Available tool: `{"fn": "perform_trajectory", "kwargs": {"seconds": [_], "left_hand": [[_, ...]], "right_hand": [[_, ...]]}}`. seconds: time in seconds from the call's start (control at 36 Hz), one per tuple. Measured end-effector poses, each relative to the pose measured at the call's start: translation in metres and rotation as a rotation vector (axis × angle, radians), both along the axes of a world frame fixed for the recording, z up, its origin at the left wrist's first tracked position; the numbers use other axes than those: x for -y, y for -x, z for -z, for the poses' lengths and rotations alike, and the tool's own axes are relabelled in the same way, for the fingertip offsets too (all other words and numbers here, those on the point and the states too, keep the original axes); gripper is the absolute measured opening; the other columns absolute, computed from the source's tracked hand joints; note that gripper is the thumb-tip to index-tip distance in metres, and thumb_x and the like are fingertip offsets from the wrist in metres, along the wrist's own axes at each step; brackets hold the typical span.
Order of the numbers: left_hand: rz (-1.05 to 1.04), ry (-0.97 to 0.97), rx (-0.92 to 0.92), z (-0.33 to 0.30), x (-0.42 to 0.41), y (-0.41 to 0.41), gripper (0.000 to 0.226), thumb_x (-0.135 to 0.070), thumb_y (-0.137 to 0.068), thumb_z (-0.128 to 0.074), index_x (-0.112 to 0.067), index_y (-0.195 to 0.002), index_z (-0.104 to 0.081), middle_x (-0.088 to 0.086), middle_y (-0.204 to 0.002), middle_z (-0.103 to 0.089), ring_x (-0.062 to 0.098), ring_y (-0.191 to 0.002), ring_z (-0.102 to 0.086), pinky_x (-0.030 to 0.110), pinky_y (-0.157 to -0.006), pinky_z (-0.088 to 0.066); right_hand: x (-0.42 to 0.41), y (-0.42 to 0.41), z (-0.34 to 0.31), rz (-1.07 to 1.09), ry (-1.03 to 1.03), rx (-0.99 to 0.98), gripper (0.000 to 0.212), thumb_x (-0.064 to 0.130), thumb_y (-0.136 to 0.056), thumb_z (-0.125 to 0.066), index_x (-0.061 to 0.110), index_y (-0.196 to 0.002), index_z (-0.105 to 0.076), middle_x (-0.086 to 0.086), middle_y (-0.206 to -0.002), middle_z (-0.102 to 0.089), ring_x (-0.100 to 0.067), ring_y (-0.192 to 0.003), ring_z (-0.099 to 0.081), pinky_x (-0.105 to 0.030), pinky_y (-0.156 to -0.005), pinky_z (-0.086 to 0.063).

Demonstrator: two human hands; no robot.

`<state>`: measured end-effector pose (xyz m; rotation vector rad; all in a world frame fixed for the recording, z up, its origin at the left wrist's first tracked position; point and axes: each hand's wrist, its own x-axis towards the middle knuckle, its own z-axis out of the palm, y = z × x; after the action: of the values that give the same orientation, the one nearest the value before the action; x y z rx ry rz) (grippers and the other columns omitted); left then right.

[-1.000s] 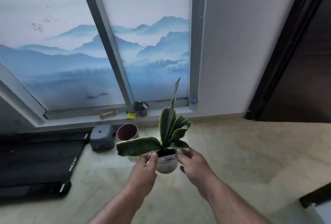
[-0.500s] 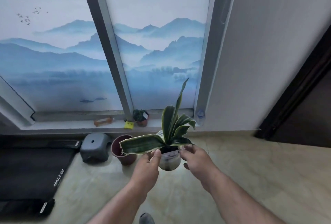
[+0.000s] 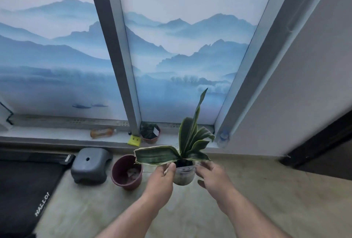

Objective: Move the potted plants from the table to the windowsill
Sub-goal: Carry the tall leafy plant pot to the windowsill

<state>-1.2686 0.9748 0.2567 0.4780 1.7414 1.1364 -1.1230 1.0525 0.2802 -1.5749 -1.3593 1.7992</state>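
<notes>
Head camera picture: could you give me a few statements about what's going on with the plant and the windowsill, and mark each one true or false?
1. Both hands hold the white pot of the striped-leaf plant. True: the left hand and right hand grip it from either side.
2. The held plant already stands on the windowsill. False: it is in the air, in front of the sill.
3. A small potted plant sits on the sill. True.
4. The maroon pot on the floor holds a tall plant. False: no plant shows in it.
5. A grey stool stands left of the maroon pot. True.
</notes>
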Motion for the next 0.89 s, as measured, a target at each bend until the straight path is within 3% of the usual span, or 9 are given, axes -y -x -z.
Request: {"fn": "perform_trajectory", "kwargs": {"seconds": [0.08,0.17,0.22,0.31,0.42,0.53,0.67,0.83,0.89], "left_hand": [[0.004,0.018,0.002,0.010,-0.033,0.018,0.024,-0.044,-0.098,-0.052,-0.030,-0.118,-0.056,-0.012,-0.120,-0.060,0.012,-0.117,-0.056,0.045,-0.107,-0.046],[0.011,0.048,0.006,0.015,-0.060,0.030,0.032,-0.044,-0.098,-0.051,-0.027,-0.125,-0.056,-0.014,-0.116,-0.057,0.013,-0.119,-0.054,0.045,-0.107,-0.045],[0.008,0.072,-0.003,0.025,-0.088,0.039,0.038,-0.046,-0.098,-0.051,-0.026,-0.130,-0.057,-0.012,-0.120,-0.058,0.014,-0.121,-0.053,0.045,-0.107,-0.045],[-0.004,0.113,-0.014,0.037,-0.127,0.052,0.041,-0.049,-0.097,-0.050,-0.025,-0.130,-0.057,-0.010,-0.126,-0.059,0.014,-0.123,-0.053,0.045,-0.107,-0.045],[-0.036,0.169,-0.011,0.059,-0.185,0.067,0.040,-0.048,-0.097,-0.050,-0.025,-0.129,-0.058,-0.011,-0.123,-0.060,0.013,-0.120,-0.054,0.045,-0.107,-0.046],[-0.090,0.209,0.015,0.101,-0.249,0.080,0.038,-0.043,-0.099,-0.050,-0.021,-0.128,-0.059,-0.013,-0.114,-0.059,0.015,-0.120,-0.055,0.044,-0.106,-0.046],[-0.152,0.219,0.058,0.177,-0.314,0.099,0.013,-0.036,-0.100,-0.050,-0.030,-0.110,-0.058,-0.028,-0.100,-0.056,0.010,-0.110,-0.056,0.043,-0.106,-0.046],[-0.187,0.260,0.084,0.288,-0.359,0.121,0.015,-0.042,-0.100,-0.048,-0.035,-0.094,-0.060,-0.028,-0.104,-0.058,0.011,-0.113,-0.057,0.046,-0.106,-0.047],[-0.200,0.289,0.093,0.329,-0.372,0.126,0.019,-0.042,-0.100,-0.047,-0.036,-0.089,-0.061,-0.026,-0.104,-0.059,0.012,-0.114,-0.059,0.046,-0.105,-0.047]], "right_hand": [[-0.034,0.018,0.012,-0.009,0.008,-0.004,0.011,0.016,-0.099,-0.060,0.018,-0.095,-0.070,-0.011,-0.101,-0.073,-0.045,-0.123,-0.055,-0.036,-0.081,-0.045],[-0.061,0.030,0.015,-0.024,0.027,0.008,0.012,0.014,-0.100,-0.058,0.017,-0.097,-0.069,-0.022,-0.118,-0.070,-0.035,-0.103,-0.066,-0.036,-0.082,-0.046],[-0.091,0.040,0.027,-0.036,0.051,0.007,0.011,0.015,-0.100,-0.058,0.017,-0.100,-0.069,-0.017,-0.120,-0.071,-0.023,-0.100,-0.064,-0.036,-0.086,-0.049],[-0.133,0.053,0.042,-0.049,0.086,0.000,0.013,0.016,-0.100,-0.059,0.015,-0.106,-0.070,-0.013,-0.117,-0.073,-0.028,-0.111,-0.067,-0.036,-0.088,-0.050],[-0.193,0.072,0.067,-0.061,0.123,0.001,0.014,0.016,-0.101,-0.059,0.012,-0.108,-0.070,-0.008,-0.111,-0.075,-0.018,-0.098,-0.066,-0.034,-0.087,-0.050],[-0.258,0.090,0.113,-0.092,0.141,0.058,0.014,0.017,-0.101,-0.058,0.018,-0.105,-0.071,0.002,-0.105,-0.077,-0.017,-0.098,-0.067,-0.038,-0.093,-0.052],[-0.333,0.119,0.190,-0.170,0.133,0.131,0.013,0.019,-0.099,-0.060,0.022,-0.102,-0.073,0.012,-0.099,-0.077,-0.014,-0.103,-0.068,-0.039,-0.100,-0.052],[-0.393,0.148,0.296,-0.276,0.074,0.222,0.012,0.027,-0.095,-0.063,0.019,-0.097,-0.072,-0.002,-0.101,-0.075,-0.021,-0.095,-0.067,-0.051,-0.100,-0.051],[-0.407,0.159,0.335,-0.305,0.085,0.243,0.011,0.027,-0.096,-0.062,0.021,-0.097,-0.071,-0.002,-0.104,-0.075,-0.025,-0.104,-0.067,-0.052,-0.100,-0.051]]}}
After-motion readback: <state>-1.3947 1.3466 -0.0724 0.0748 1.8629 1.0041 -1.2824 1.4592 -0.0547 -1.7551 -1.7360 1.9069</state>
